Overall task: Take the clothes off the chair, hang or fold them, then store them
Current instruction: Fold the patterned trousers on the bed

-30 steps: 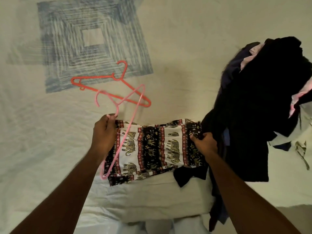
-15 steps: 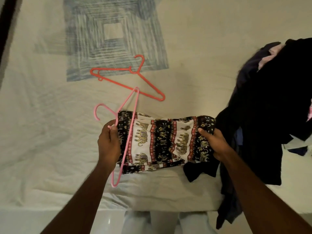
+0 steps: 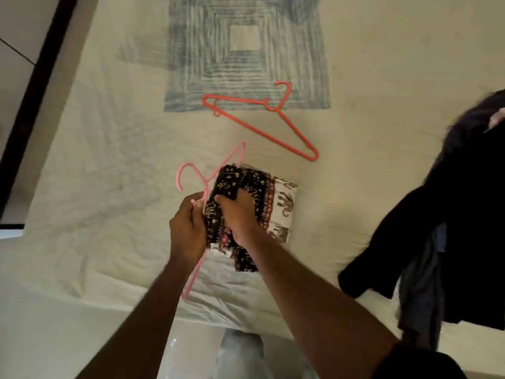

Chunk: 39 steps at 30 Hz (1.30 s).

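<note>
Centrally, near the bed's (image 3: 109, 187) edge, a thin pink plastic hanger (image 3: 203, 184) is gripped by the left hand (image 3: 188, 231), while soft elephant-print cloth (image 3: 273, 203), folded double, is pinched by the right hand (image 3: 237, 214).

Frame centre: left hand (image 3: 188, 231) grips pink hanger (image 3: 203, 184) at its neck, right hand (image 3: 237, 214) grips folded elephant-print cloth (image 3: 276, 203) just beside it, both over the cream bed sheet (image 3: 109, 187). Orange hanger (image 3: 259, 124) lies flat above them. Dark clothes pile (image 3: 464, 214) at right edge.
</note>
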Each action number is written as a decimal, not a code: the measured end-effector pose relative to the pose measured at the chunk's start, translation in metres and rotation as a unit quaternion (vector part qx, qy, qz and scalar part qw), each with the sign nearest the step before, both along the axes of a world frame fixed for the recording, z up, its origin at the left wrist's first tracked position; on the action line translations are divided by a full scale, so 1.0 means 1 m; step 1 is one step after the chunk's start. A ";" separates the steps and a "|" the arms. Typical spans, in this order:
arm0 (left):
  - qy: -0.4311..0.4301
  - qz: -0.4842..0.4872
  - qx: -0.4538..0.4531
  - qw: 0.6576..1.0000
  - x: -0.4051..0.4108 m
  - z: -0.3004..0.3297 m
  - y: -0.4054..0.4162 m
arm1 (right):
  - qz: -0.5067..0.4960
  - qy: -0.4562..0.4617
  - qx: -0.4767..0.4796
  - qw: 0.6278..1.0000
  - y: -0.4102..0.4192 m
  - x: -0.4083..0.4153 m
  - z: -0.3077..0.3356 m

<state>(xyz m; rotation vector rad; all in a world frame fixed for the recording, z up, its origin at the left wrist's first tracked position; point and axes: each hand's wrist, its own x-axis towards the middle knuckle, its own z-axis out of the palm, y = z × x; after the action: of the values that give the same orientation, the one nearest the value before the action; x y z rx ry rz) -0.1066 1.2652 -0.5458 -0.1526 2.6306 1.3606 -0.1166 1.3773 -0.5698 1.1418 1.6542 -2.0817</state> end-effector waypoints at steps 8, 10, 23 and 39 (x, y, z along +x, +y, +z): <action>-0.007 -0.026 0.009 1.000 -0.013 -0.013 -0.046 | 0.099 -0.063 -0.188 0.975 -0.054 -0.045 -0.038; -0.005 -0.039 0.023 0.999 -0.016 -0.014 -0.051 | 0.083 -0.067 -0.268 0.957 -0.061 -0.051 -0.040; -0.030 0.002 0.052 0.998 -0.019 -0.029 -0.065 | 0.191 0.135 0.218 0.947 -0.020 -0.015 -0.026; -0.007 -0.030 0.031 0.999 -0.022 -0.018 -0.054 | 0.392 0.154 0.517 0.745 0.014 -0.004 -0.051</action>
<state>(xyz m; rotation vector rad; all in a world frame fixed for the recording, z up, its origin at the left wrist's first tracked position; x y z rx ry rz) -0.1287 1.2117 -0.5635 -0.0748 2.5574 1.4142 -0.1208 1.3917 -0.6206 0.0696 2.8808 -0.7467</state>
